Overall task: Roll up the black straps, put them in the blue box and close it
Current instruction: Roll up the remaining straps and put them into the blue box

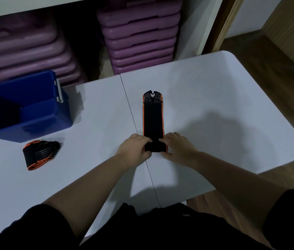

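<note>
Both hands, left hand and right hand, pinch the rolled end of the strap. Risk: uneven pressure, roll skews, loosens.

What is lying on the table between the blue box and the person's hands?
In the head view, a second black strap, bunched with orange edging, lies in front of the blue box, left of the left hand. Otherwise, bare white table.
</note>
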